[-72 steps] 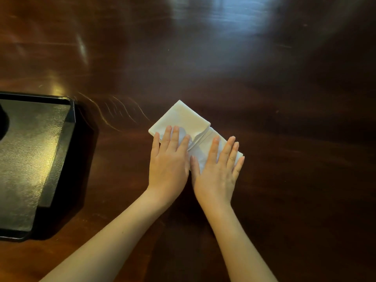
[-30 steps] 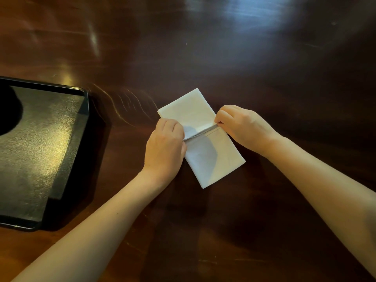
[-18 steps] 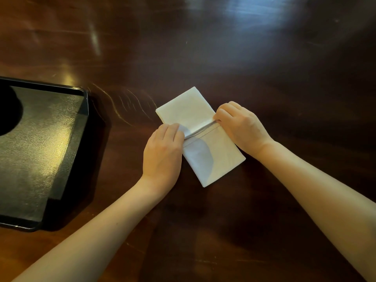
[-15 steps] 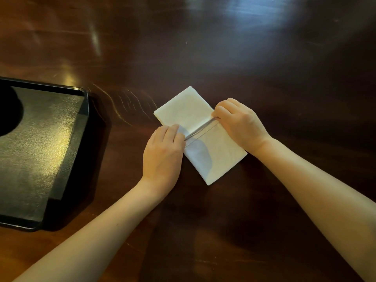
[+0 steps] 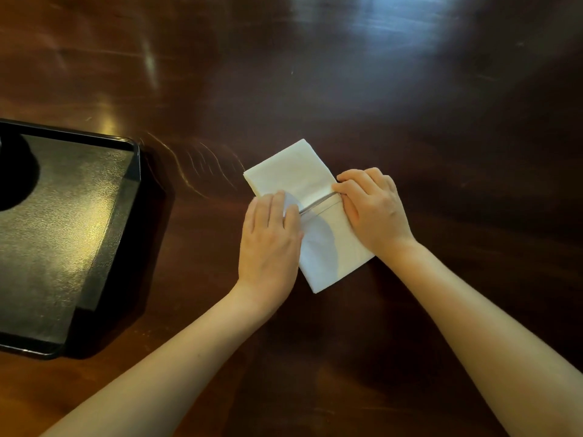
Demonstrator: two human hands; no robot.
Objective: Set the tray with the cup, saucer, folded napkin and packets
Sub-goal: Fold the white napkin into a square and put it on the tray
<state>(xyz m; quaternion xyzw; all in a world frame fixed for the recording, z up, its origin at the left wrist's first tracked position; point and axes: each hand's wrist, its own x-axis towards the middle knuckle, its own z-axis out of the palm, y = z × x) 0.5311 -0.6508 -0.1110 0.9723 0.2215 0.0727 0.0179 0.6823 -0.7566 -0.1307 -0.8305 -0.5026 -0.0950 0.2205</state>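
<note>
We're on the napkin step, and the white folded napkin [image 5: 291,171] lies slantwise on the dark polished wooden table [image 5: 410,121], well apart from the black textured plastic tray [image 5: 136,152] off to the left. So nothing of it is on the tray yet. The left hand [image 5: 271,238] has its fingers bent over the left end of the cross fold and seems to grip it there, though the thumb is hidden underneath. The right hand [image 5: 375,209] is curled tight, pinching the right end of that same fold. To do this well, we'd say both ends want to be pulled level so the raised ridge runs straight across. The upper flap should then be laid down with its edges matching the layer below, and the crease pressed flat from the middle outwards. The material looks thin and limp, so a lopsided tug could skew the whole stack on this slick surface. Something dark and round sits at the tray's far left edge, but we can't tell what it is. Against a couple of seconds back, the change is plain: both hands lay flat side by side on the near end then, and now they sit apart at either end of the fold. Over the last half second the napkin barely shifts, while the left fingers reach a touch further over the ridge.
</note>
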